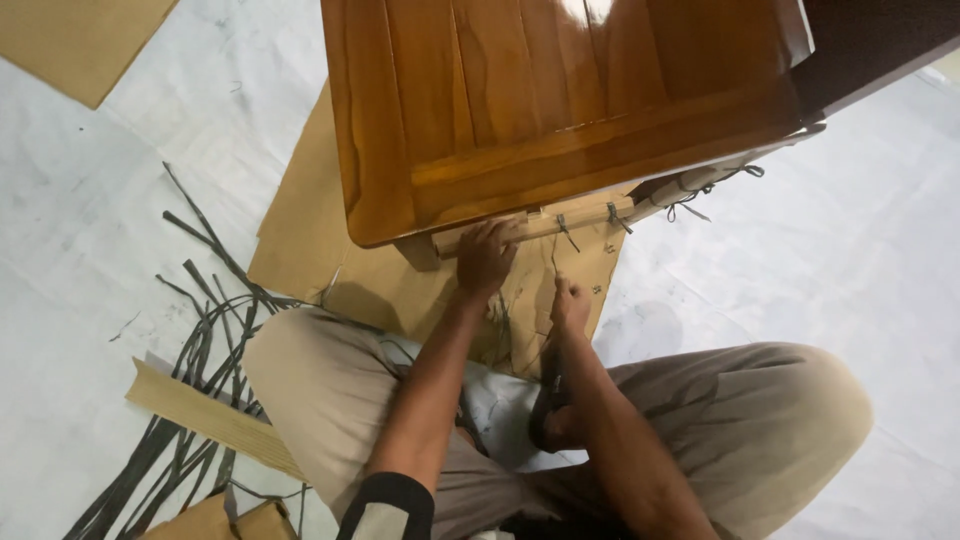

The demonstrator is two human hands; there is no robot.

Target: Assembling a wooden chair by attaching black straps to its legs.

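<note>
— What are we sitting on?

— A pale white floor (pixel 880 300), scuffed in places, with a sheet of brown cardboard (pixel 300 240) spread under the work. A second cardboard piece (pixel 70 40) lies off at the far left corner.

— And the edges, the free room around us?

— To our left, a tangle of dark straps (pixel 200 340) sprawls over the floor, with a ribbed cardboard strip (pixel 210 415) lying across it. To our right the floor lies bare. Ahead, the glossy wooden panel (pixel 540 90) fills the view, its near edge hanging just above the cardboard-wrapped rail (pixel 545 225), which is bound with thin ties.

— How do our hands sit?

— We sit cross-legged, both arms reaching forward between our knees. Our left hand (pixel 485 255) presses flat on the wrapped rail, fingers spread against it, right under the panel's edge. Our right hand (pixel 570 303) is closed in a loose fist just above the cardboard sheet, nearer our body; whether it pinches anything, we cannot tell.
</note>
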